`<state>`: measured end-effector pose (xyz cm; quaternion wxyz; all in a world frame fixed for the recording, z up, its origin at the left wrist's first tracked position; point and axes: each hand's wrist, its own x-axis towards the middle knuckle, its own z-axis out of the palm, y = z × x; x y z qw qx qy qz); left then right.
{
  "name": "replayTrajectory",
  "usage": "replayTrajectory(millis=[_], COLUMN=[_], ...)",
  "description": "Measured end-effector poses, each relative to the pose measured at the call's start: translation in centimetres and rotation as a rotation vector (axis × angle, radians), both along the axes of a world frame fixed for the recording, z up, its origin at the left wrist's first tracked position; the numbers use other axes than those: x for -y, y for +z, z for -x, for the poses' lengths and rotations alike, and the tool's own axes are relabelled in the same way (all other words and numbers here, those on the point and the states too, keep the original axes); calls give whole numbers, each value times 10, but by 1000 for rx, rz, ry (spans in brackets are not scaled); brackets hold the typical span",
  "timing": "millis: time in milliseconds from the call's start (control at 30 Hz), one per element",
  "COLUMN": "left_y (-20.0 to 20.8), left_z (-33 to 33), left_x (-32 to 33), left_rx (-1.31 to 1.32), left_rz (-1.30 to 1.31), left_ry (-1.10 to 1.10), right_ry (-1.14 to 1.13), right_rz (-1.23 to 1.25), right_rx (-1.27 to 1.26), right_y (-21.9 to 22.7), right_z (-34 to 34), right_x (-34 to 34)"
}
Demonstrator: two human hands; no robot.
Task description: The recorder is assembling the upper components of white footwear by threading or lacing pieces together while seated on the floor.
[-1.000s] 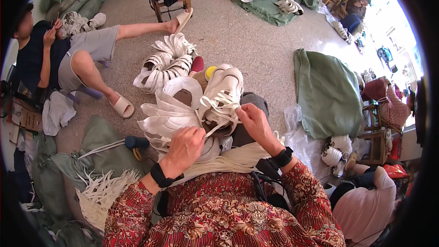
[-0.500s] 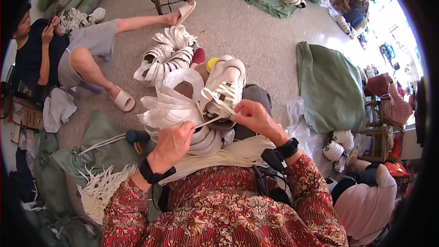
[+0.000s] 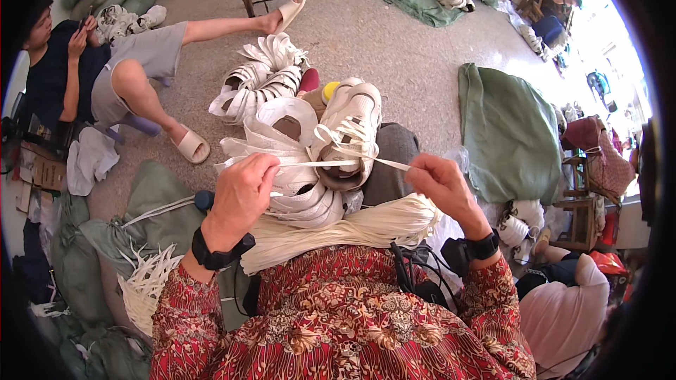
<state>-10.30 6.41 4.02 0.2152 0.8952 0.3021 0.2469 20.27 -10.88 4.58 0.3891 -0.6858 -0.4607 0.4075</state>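
Evidently the lacing is only partly done: a white shoe (image 3: 350,134) is propped on the lap, some crossings already threaded, while a white lace (image 3: 331,163) is pulled taut through it — one end pinched in the closed left hand (image 3: 243,193), the other in the closed right hand (image 3: 440,183). Several finished-looking shoes (image 3: 264,77) are lined up beyond; a bundle of laces (image 3: 338,232) is left across the lap.

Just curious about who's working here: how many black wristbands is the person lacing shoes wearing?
2. One black wristband sits on the left wrist, below the left hand; the other black wristband is on the right wrist, below the right hand. None appear hidden.
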Motion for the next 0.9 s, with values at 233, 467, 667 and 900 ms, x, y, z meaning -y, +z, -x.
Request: replayTrajectory(millis=[233,467,667,900], left_y=[10,-14,-51,-83], left_z=[-10,-7,-58,-92], left_x=[8,15,31,33], left_rx=[27,-144,-49,-100], left_rz=[-7,-134,-124,-321], left_ry=[26,-108,-190,-169], right_ry=[19,-213,-228,-280], right_rz=[-374,-97,121,151], right_rx=[-369,-375,-488,-272], right_y=[13,-52,-75,-75], right_z=[23,16,38,38], right_x=[-20,-21,-30,-50])
